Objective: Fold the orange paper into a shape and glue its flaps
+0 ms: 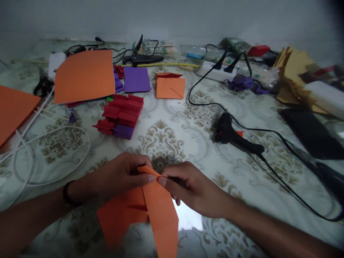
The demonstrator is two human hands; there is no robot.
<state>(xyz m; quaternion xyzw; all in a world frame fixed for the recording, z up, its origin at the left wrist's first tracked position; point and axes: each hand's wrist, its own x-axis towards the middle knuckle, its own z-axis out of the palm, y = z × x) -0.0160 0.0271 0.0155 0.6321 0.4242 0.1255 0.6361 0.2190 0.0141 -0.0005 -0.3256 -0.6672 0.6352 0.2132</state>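
Both hands meet at the top edge of a folded orange paper [161, 211] near the bottom middle. My left hand [126, 175] pinches it between thumb and fingers from the left, with a dark band round the wrist. From the right, my right hand [188, 186] grips the same edge, its thumb close to the left thumb. Folds of the paper spread downward and to the left. Partly covered by the right hand and the orange paper, a white sheet [189, 215] lies on the patterned tablecloth [161, 143].
Beyond the hands lie red and purple folded pieces [123, 114], a purple square [137, 79], an orange folded piece [170, 87] and orange sheets [86, 77]. A black glue gun [236, 134] with its cord, a power strip [217, 71] and a black phone [313, 132] occupy the right. White cable [87, 143] loops at left.
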